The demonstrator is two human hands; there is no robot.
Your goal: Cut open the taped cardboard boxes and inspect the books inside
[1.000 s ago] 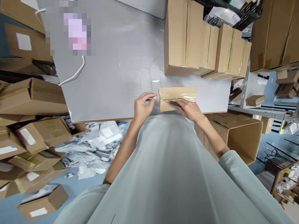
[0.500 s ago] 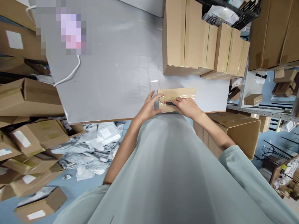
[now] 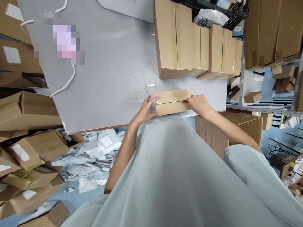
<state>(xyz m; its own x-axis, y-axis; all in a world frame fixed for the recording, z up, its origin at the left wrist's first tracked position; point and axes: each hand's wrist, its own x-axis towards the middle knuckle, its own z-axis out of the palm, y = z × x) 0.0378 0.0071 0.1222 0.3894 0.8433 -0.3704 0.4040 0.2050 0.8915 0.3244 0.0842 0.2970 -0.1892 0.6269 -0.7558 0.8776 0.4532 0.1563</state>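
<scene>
A small cardboard box [image 3: 171, 109] lies at the front edge of the table, its top crossed by clear tape and a dark lengthwise slit. My left hand [image 3: 144, 112] grips its left end, thumb at the near corner and fingers at the far one. Near the right end, my right hand [image 3: 199, 104] is closed around a box cutter [image 3: 185, 101]. Only its red-and-black front part shows; my fingers hide the rest, and whether the blade touches the box I cannot tell.
Large taped cartons [image 3: 177, 44] stand on the grey table [image 3: 101, 72] at the back right. A white cable [image 3: 68, 84] and a blurred-out item lie left. Below are opened boxes [image 3: 40, 148], crumpled plastic bags [image 3: 94, 157] and a big carton [image 3: 210, 130].
My right hand has drawn the box cutter rightwards along the box from near its left end. A dark slit now shows along the top. My left hand keeps its grip; the whole view has shifted slightly.
</scene>
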